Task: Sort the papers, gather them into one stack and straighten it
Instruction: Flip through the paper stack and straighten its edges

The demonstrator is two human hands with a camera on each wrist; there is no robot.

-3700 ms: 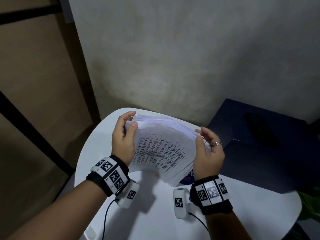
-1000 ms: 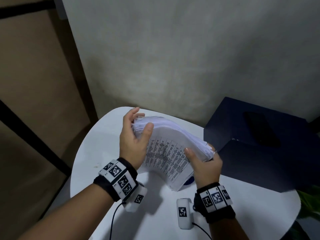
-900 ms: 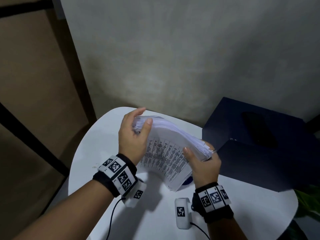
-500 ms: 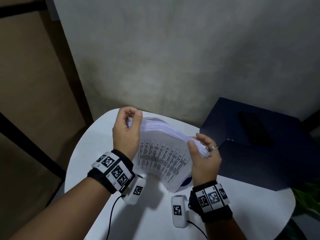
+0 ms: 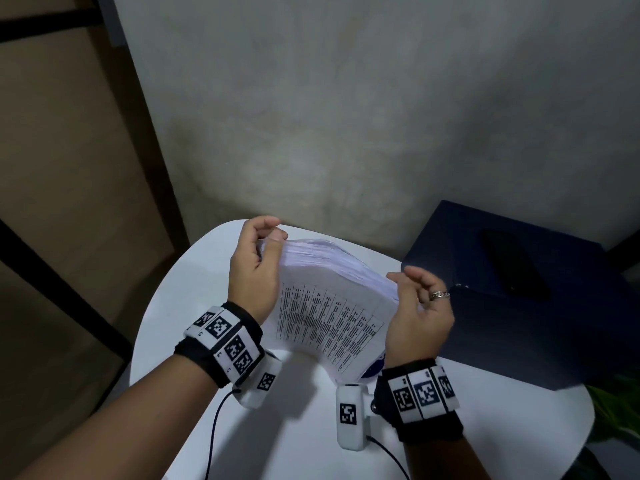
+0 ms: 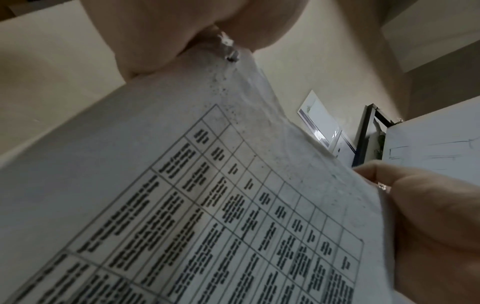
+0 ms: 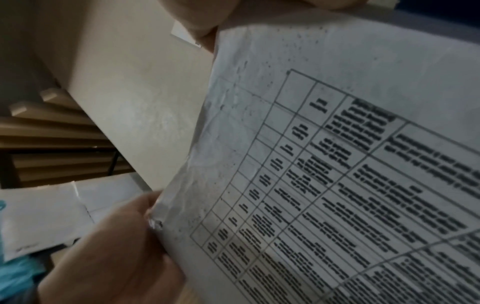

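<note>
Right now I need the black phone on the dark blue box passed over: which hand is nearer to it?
Right. The right hand holds the paper stack beside the box bearing the phone; the left hand grips the stack's far side.

Grey wall (image 5: 346,116) — white table (image 5: 304,427), dim light

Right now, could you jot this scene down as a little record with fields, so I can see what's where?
held item: stack of papers, bowed, lifted off the table, printed grid facing the person
left hand: pinches the stack's far left corner
right hand: grips the stack's right edge; wears a ring
surface: white round table
beside it: dark blue box to the right
stack edges: fanned, uneven
</note>
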